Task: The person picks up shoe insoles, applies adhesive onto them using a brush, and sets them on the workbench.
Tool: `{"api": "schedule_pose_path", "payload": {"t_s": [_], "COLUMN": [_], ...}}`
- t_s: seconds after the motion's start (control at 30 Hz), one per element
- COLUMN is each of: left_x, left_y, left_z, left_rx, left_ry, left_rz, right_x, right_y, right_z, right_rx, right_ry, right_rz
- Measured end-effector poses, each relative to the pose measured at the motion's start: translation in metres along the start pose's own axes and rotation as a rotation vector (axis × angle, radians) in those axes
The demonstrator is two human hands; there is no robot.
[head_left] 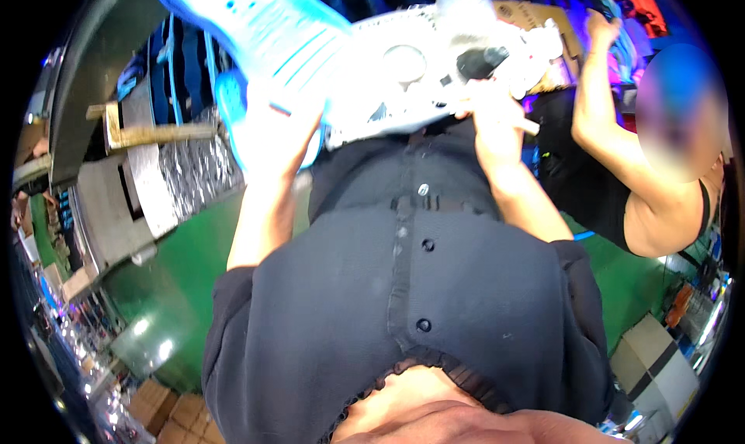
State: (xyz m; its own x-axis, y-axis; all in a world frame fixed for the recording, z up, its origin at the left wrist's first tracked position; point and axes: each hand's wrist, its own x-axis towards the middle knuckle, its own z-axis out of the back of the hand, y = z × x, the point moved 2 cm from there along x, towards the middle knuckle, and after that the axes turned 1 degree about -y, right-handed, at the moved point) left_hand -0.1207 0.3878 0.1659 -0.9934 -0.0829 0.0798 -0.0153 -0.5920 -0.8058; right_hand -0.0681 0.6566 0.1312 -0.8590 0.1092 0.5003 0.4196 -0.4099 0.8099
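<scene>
Green floor below; both hands' fingers grip white metal casting from beneath.

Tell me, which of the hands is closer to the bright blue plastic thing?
The left. The left hand grips the blue plastic piece from underneath, touching it. The right hand is off to the side, holding the white part near a black knob, apart from the blue.
</scene>
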Motion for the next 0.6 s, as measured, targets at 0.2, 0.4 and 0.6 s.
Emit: {"api": "schedule_pose_path", "payload": {"t_s": [0.2,0.4,0.6], "left_x": [0.012,0.118,0.134], "left_y": [-0.056,-0.183,-0.248], "left_z": [0.009,-0.027,-0.052], "left_rx": [-0.887,-0.985,-1.291], "left_ry": [0.527,0.848,0.68], "left_rz": [0.015,-0.25,-0.351], "right_x": [-0.017,-0.015,-0.015], "right_y": [-0.012,-0.003,-0.008], "right_z": [0.001,0.001,0.009], "right_rx": [0.131,0.237,0.219], "right_ry": [-0.079,-0.051,-0.062], "right_rz": [-0.369,-0.327,-0.261]}}
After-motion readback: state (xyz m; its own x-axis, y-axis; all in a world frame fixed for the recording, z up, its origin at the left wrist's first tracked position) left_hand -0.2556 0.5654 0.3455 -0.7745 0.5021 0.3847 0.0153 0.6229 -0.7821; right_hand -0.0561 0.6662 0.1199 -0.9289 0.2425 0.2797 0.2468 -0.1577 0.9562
